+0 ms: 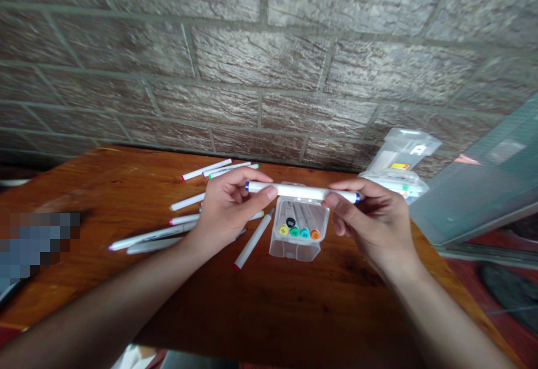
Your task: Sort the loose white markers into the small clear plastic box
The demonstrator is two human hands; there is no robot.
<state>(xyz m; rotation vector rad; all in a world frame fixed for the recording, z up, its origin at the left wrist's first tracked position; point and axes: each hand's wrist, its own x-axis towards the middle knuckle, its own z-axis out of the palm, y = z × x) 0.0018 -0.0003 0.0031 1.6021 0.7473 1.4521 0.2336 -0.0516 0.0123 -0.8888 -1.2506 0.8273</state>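
Note:
A white marker with blue ends [300, 191] is held level above the table, pinched between both hands. My left hand [229, 201] grips its left end with thumb and fingers. My right hand [370, 212] is closed on the right end. Just below the marker stands a clear plastic case [296, 250] on the table. Several markers lie in it, their round ends facing me: yellow, black marked 120, green, light blue and an orange cap [315, 234]. Beside the case, a white marker with a red end [253, 243] lies slanted on the wood.
Several loose white markers [153, 236] are scattered on the wooden table [269, 313] to the left, partly behind my left arm. A second clear case [406, 150], lid raised, stands at the back right. Behind the table rises a stone-block wall [260, 61].

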